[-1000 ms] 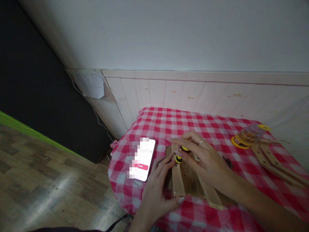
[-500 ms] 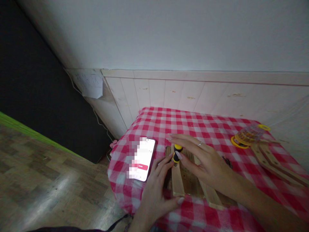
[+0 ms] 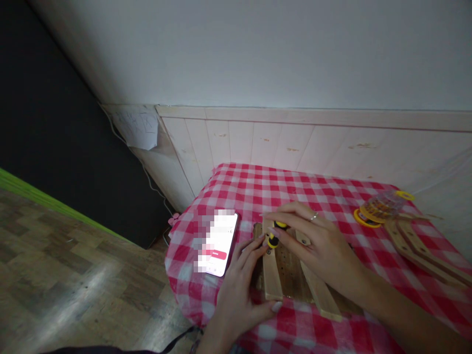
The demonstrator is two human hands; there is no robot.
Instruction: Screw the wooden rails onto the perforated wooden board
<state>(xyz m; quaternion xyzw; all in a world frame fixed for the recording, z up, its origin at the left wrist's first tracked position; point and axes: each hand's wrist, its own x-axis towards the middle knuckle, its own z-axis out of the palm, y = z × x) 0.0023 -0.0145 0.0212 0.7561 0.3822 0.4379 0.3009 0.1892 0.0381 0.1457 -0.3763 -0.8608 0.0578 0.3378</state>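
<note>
A short yellow-and-black screwdriver (image 3: 273, 241) is pinched in the fingers of my right hand (image 3: 324, 250). It leans to the right, its lower end by a screw in a pale wooden slat (image 3: 273, 280). My left hand (image 3: 238, 295) grips this slat from the left, fingertips beside the screw and thumb near the front end. Under the slat lies a darker wooden board (image 3: 291, 280) with small holes. A second pale slat (image 3: 322, 297) rests on the board to the right, partly hidden by my right hand.
A lit phone (image 3: 221, 246) lies left of the board. At the right are a clear plastic container (image 3: 379, 209) with yellow ends and angled wooden pieces (image 3: 409, 241) with holes. The red-and-white checked tablecloth (image 3: 258, 182) reaches back to the panelled wall (image 3: 265, 140).
My right hand has turned and its fingers have curled, tilting the screwdriver to the right. The screw hole in the second slat now shows. My left hand stays in place.
</note>
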